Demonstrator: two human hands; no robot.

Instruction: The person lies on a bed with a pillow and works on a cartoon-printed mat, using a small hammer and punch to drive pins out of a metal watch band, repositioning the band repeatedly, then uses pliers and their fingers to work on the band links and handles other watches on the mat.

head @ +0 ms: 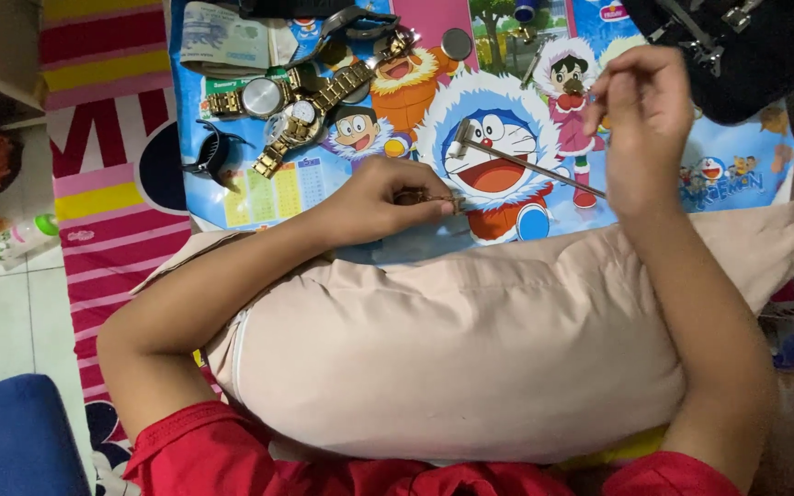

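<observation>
Indoors, cartoon mat (691, 184), pillow (470, 349), tiled floor (2, 312)

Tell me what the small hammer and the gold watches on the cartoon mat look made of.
The small hammer looks like bare metal: thin silvery shaft, dull grey head. The gold watches seem to be polished gold-toned metal, with shiny linked bands and glinting cases; plating or solid cannot be told.

Two hands show: the left hand (388, 197) and the right hand (640, 115). Two gold-coloured wristwatches (268, 96) lie together. There is one small metal hammer (516, 163), one black strap (211, 152), one beige pillow (470, 349) and one cartoon mat (507, 55).
</observation>
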